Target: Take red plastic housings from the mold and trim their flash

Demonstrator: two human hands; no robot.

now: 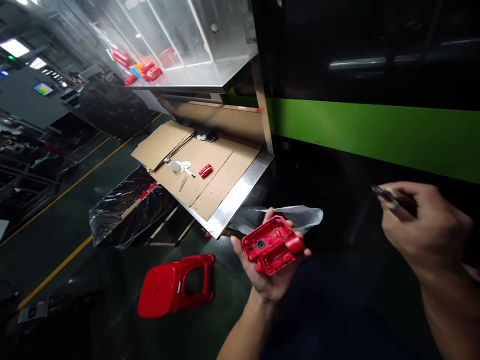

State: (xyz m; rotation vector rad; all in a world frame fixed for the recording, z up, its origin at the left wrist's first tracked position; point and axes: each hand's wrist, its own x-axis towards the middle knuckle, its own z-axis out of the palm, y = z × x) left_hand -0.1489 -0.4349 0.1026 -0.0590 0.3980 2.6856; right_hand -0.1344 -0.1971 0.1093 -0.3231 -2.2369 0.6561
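My left hand (268, 285) holds a red plastic housing (276, 235) from below, with its hollow, ribbed inside facing up. A round black spot shows inside the housing. Over to the right, my right hand (431, 225) is closed around a small tool with a dark tip (386, 194); it is blurred, and its kind cannot be made out. The right hand is well apart from the housing. Past the left hand, a smaller red part (206, 171) lies on the cardboard (221, 185) covering a metal table.
A red stool (159, 292) is on the floor to the left. A whitish plastic bag (311, 216) sits just behind the housing. Several red parts (152, 72) rest on the upper metal shelf (210, 75). A green and black machine (367, 130) fills the right side.
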